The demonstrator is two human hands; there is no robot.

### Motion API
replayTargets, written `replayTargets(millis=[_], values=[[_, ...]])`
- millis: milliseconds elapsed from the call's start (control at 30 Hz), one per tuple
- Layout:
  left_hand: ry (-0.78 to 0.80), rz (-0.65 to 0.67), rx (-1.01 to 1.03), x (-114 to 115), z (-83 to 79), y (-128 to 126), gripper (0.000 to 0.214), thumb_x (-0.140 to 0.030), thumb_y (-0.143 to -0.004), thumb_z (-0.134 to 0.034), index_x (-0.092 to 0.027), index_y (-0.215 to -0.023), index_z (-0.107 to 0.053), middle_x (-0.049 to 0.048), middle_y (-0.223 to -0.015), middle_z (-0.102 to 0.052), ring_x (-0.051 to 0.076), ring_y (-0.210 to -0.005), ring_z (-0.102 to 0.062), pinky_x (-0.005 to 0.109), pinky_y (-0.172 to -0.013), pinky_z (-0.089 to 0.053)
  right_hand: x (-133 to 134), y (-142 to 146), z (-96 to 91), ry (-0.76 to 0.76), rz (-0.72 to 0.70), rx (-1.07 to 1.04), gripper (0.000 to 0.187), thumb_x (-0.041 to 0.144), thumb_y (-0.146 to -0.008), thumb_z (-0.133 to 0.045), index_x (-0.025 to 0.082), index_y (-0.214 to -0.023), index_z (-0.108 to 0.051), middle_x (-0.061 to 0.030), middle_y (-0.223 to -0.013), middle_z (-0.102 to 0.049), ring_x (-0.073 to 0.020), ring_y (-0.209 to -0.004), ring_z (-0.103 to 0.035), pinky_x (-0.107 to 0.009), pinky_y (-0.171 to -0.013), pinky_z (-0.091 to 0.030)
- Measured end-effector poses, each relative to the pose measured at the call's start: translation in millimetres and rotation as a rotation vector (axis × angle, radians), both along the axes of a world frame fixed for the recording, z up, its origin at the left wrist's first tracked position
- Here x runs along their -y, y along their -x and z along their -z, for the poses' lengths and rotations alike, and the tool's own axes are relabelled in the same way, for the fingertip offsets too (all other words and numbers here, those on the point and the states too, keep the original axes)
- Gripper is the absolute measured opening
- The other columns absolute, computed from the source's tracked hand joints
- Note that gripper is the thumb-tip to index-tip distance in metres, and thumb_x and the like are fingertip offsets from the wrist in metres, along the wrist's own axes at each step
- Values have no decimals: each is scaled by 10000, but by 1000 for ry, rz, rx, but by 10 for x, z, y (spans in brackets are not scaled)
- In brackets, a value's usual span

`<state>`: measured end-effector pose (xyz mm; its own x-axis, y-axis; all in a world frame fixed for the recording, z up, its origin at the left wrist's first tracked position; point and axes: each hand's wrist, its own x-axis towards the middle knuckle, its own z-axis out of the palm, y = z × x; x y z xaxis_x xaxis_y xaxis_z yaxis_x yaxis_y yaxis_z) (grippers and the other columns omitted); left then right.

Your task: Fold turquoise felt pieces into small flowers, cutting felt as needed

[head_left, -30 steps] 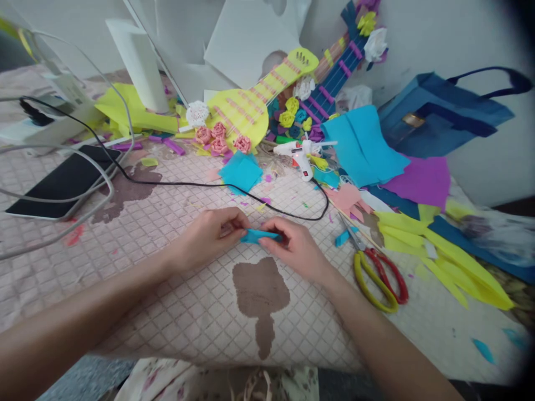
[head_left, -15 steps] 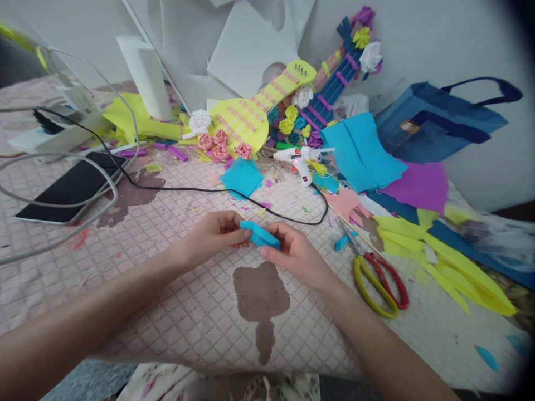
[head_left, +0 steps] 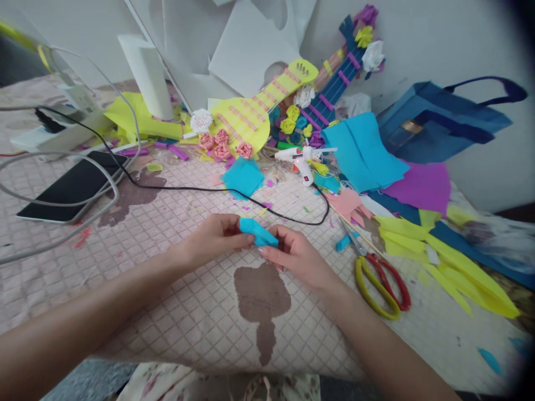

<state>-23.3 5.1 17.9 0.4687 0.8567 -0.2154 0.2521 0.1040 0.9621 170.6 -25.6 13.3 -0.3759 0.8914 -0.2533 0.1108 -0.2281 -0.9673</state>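
Note:
A small folded piece of blue crepe paper [head_left: 259, 232] is held between my two hands, above the quilted cloth [head_left: 184, 312]. My left hand [head_left: 221, 234] pinches its left end between thumb and fingers. At its right end, my right hand [head_left: 292, 249] grips it the same way. Just beyond them lies a stack of blue paper squares [head_left: 243, 177]. A white glue gun [head_left: 301, 161] rests behind my right hand, with its black cord [head_left: 288, 216] curving across the cloth. Scissors [head_left: 378, 278] with red and yellow handles lie to the right.
Farther back are a yellow paper guitar [head_left: 246, 120] with pink flowers and a blue paper guitar [head_left: 330, 100]. A tablet-like black device [head_left: 71, 186] and a power strip [head_left: 62, 131] lie left. Blue sheets [head_left: 359, 153], yellow paper [head_left: 451, 262] and a blue bag [head_left: 434, 122] occupy the right.
The blue paper has turned slightly between my fingers, showing more of its flat face. Both hands keep their grip in nearly the same place.

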Motion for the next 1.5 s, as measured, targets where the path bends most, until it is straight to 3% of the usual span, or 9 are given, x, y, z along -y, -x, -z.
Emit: replayTargets(millis=[133,500,767,933,1167,1400,1500], values=[[97,-23,30,-11,-26,17,242,-362,-714,-666,-131,-774,-625,25,-723,-660,137,-658,-597,252,-610,-465,-3,0,-28,22,-11,73,169,298,-766,-649,178,-786,-531,50,-628,-533,-63,-475,-446,-199,-417,-353],[137,-50,84,-44,27,43,221,-364,-725,-662,-150,-733,-606,10,-689,-645,117,-624,-570,253,-618,-466,-10,-10,-8,50,-10,71,184,309,-767,-642,182,-740,-511,47,-617,-545,-57,-456,-437,-191,-401,-346],[167,-42,137,-46,48,49,228,-361,-725,-680,-155,-729,-582,-11,-674,-632,104,-623,-558,242,-626,-458,-5,-23,-31,-26,-31,-23,253,406,-799,-642,183,-877,-553,20,-764,-517,-60,-546,-414,-193,-439,-328],[142,-32,116,-32,13,31,226,-350,-721,-663,-162,-676,-545,-16,-636,-619,110,-611,-555,248,-612,-445,-23,-15,3,-56,51,71,273,428,-812,-615,185,-735,-517,50,-620,-448,-58,-476,-354,-206,-418,-265],[134,-27,99,-26,12,35,224,-343,-737,-647,-162,-671,-532,-21,-625,-610,108,-608,-560,246,-616,-439,-22,-13,37,-42,72,76,259,417,-798,-622,190,-733,-514,55,-601,-451,-58,-459,-346,-210,-415,-257],[154,-12,186,-16,-24,24,246,-322,-724,-691,-141,-832,-565,26,-808,-658,137,-750,-613,268,-700,-480,-16,0,19,-29,61,74,242,390,-805,-616,184,-721,-519,56,-600,-448,-58,-464,-356,-217,-429,-261],[126,-33,160,-7,-30,19,253,-337,-731,-690,-133,-826,-574,26,-774,-656,134,-715,-605,257,-662,-473,-20,1,19,-32,35,87,234,370,-819,-606,181,-714,-516,54,-606,-452,-57,-472,-359,-217,-427,-249]])
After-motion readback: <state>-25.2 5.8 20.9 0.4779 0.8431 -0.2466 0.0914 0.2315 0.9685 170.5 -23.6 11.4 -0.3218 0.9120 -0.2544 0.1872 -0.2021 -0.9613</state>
